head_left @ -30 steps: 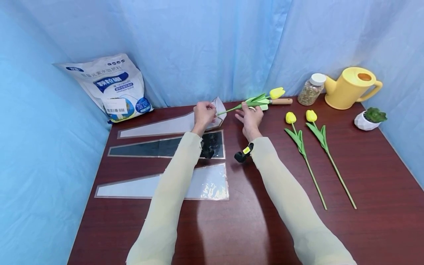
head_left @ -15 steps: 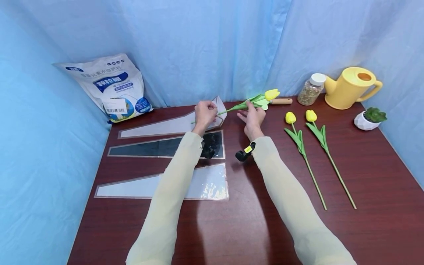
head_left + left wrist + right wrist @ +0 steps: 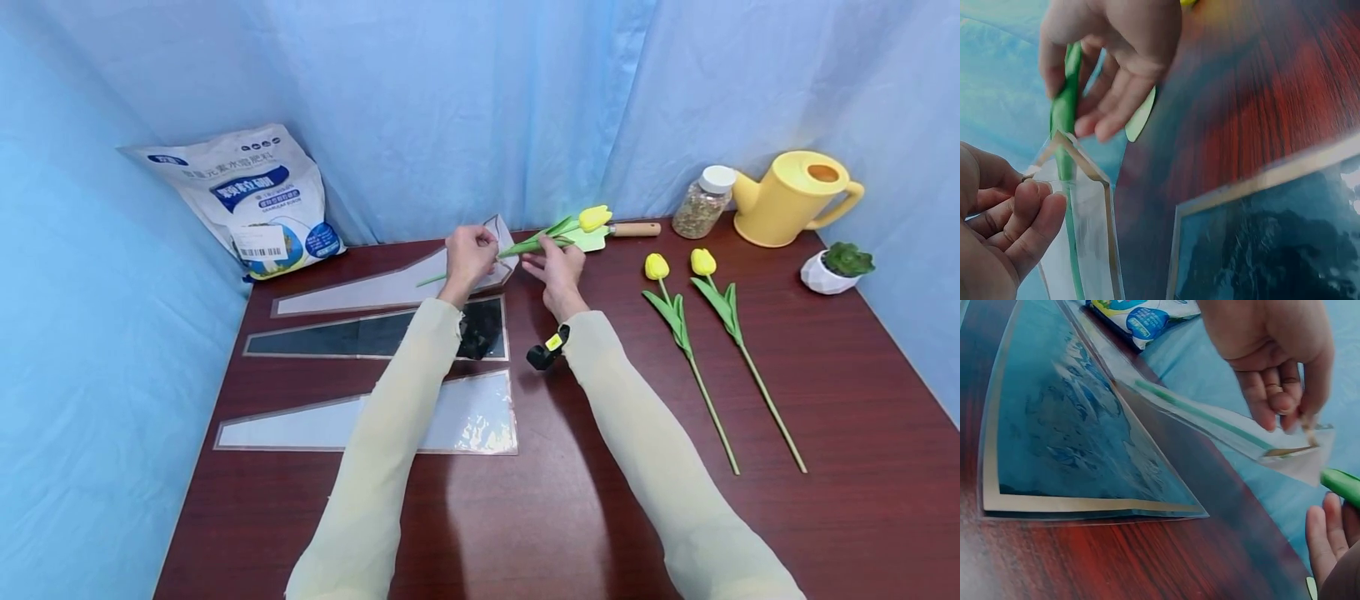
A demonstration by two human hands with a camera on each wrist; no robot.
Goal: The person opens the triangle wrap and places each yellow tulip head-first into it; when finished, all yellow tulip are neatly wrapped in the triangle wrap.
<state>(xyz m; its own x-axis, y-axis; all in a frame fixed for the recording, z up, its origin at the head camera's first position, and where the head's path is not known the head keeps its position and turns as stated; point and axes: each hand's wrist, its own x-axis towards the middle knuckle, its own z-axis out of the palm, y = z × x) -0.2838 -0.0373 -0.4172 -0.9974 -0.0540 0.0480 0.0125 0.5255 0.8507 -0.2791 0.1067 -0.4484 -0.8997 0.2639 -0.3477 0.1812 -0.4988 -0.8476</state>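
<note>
A yellow tulip (image 3: 595, 218) lies almost level at the back of the table, its green stem (image 3: 1073, 250) running inside a white flower sleeve (image 3: 345, 292) with a clear, gold-bordered edge. At the sleeve's wide mouth, my left hand (image 3: 468, 257) pinches the rim between thumb and fingers. My right hand (image 3: 561, 271) grips the tulip by its green leaves, just outside that mouth, thumb on one side of them. In the left wrist view the leaf base (image 3: 1064, 112) enters the raised sleeve corner. The bloom stays outside, to the right.
Nearer lie a dark sleeve (image 3: 337, 333) and another white sleeve (image 3: 300, 427). Two tulips (image 3: 678, 321) rest at right. Behind are a trowel (image 3: 636, 229), a jar (image 3: 702, 204), a yellow watering can (image 3: 783, 204), a potted succulent (image 3: 828, 271) and a fertilizer bag (image 3: 247, 200).
The tulip has slid left into the sleeve, its stem end now showing well past my left hand. My right hand shifted right slightly, then left with the flower.
</note>
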